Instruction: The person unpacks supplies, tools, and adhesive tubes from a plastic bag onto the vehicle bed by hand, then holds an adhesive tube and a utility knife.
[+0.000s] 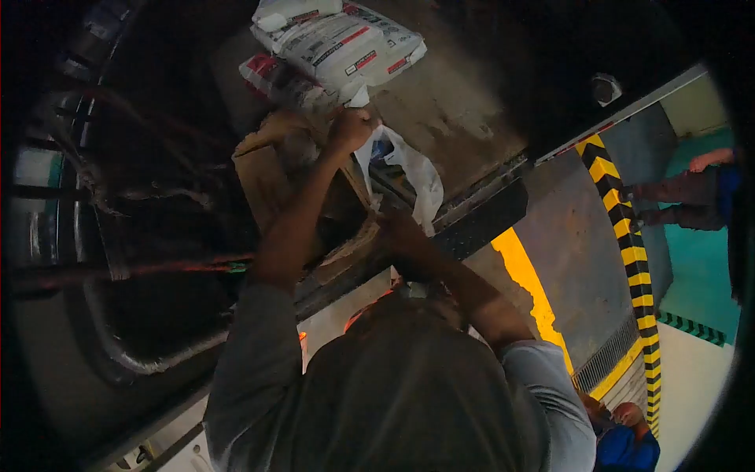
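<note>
A white plastic bag (425, 185) hangs open between my two hands, with something blue and dark showing inside its mouth. My left hand (351, 130) is closed on the bag's far rim, its fingers pinched together. Nearer to my body, my right hand (399, 234) is closed at the near rim of the same bag; its fingers are dark and partly hidden. Beside the bag, under my left forearm, stands an open, torn cardboard box (263, 182). Its contents are too dark to make out.
White printed sacks (346, 51) lie stacked on the dirty truck-bed floor (464, 102) beyond my left hand. Dark metal bars and a red cable (189, 267) run along the left. A yellow-black striped barrier (629, 244) curves at right. Two other people (688, 197) are nearby.
</note>
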